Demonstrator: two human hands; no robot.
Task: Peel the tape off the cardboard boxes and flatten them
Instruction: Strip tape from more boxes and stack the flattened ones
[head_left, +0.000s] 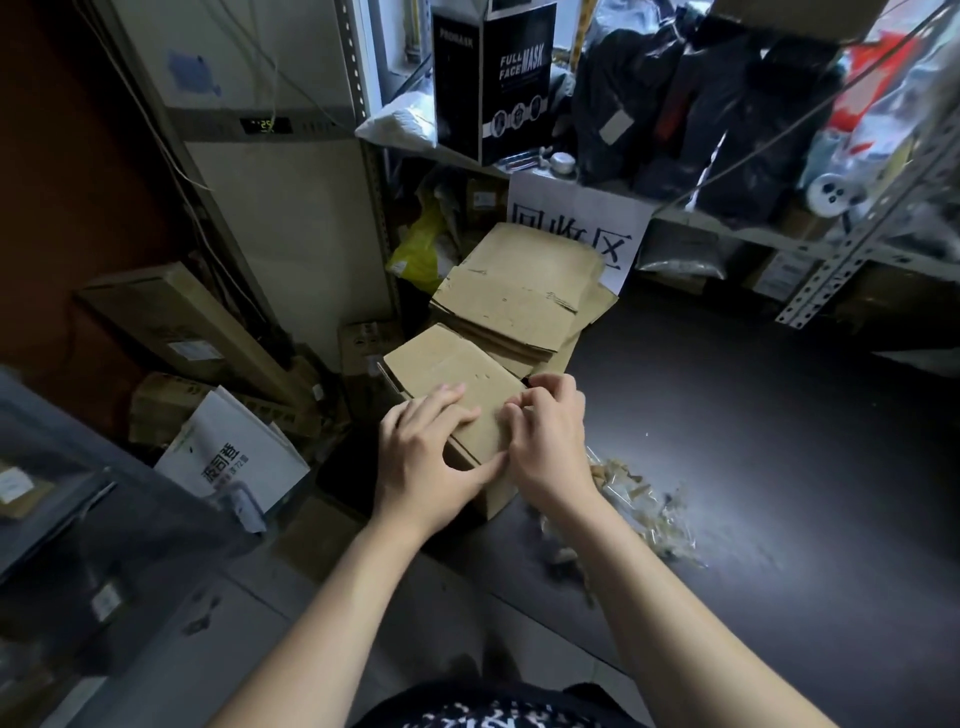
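The small brown cardboard box (447, 379) sits right under both your hands, at the near edge of the dark flat table top (753, 441). It is not yet flat.

Your left hand (421, 457) lies on top of the box. Its fingers are spread out and nearly straight, and they press down on the lid. Its thumb reaches along the near top edge, toward your other hand.

Your right hand (550, 441) is at the right side of the box top. Its fingers are curled tight, and the tips dig at the cardboard there. You cannot tell if they have any tape between them. The two hands are close together, and the left thumb nearly meets the right hand.

Just past your fingers is a stack of flat brown cardboard sheets (519, 301), with one corner touching the far side of the box. Behind that stack hangs a white paper sign with big black writing (576, 228).

Beside your right wrist, on the table, is a messy pile of clear and tan tape scraps (639, 509).

Out to the side of your left hand, lower down, a white carton with green and black print (234, 457) leans among other brown boxes.

Far above your hands, a tall black box with white "FULL FACE MASK" letters (493, 78) stands on a grey metal shelf (831, 249).
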